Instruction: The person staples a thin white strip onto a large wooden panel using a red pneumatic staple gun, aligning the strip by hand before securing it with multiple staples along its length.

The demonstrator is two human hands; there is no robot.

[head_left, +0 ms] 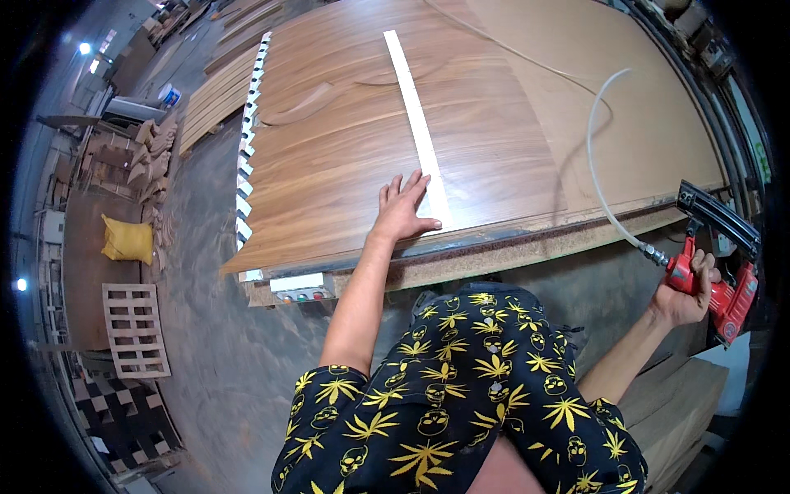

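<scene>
My left hand (403, 209) lies with spread fingers at the near end of a long white strip (418, 132), its thumb and fingertips on or beside the strip. Under it is a wood-grain panel (329, 181) with curved grain lines. Off to the right, above the floor, my right hand (691, 290) is wrapped round the grip of a red pneumatic stapler or nailer (732, 305) with a black magazine. A clear air hose (594, 156) runs from the tool's metal coupling back over the table.
Plain brown board (634, 115) covers the table's right part. White notched pieces (245, 181) line the panel's left edge. A control box with buttons (301, 288) sits under the near edge. On the left are a yellow sack (127, 240), a pallet (136, 329) and stacked planks (218, 99).
</scene>
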